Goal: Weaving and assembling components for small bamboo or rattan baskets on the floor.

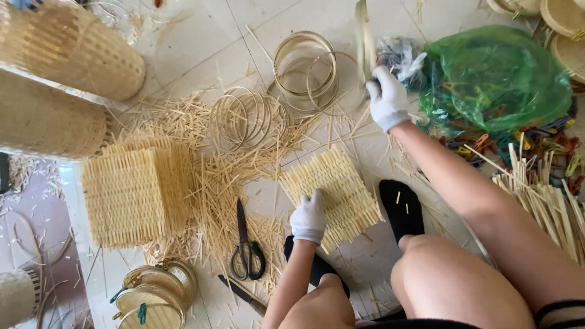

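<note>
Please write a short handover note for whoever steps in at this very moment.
Left hand, white-gloved, presses flat on the small square woven bamboo mat on the floor; fingers open.
Right hand, white-gloved, grips a bundle of long bamboo strips near the green plastic bag.
Done: a stack of woven mats lies at left.
Left: this mat is flat, with no ring on it; thin bamboo hoops lie unused, black scissors nearby.

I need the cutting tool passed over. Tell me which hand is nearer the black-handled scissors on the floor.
Left. The left hand rests on the woven bamboo mat just right of the scissors; the right hand is far off, gripping bamboo strips.
</note>
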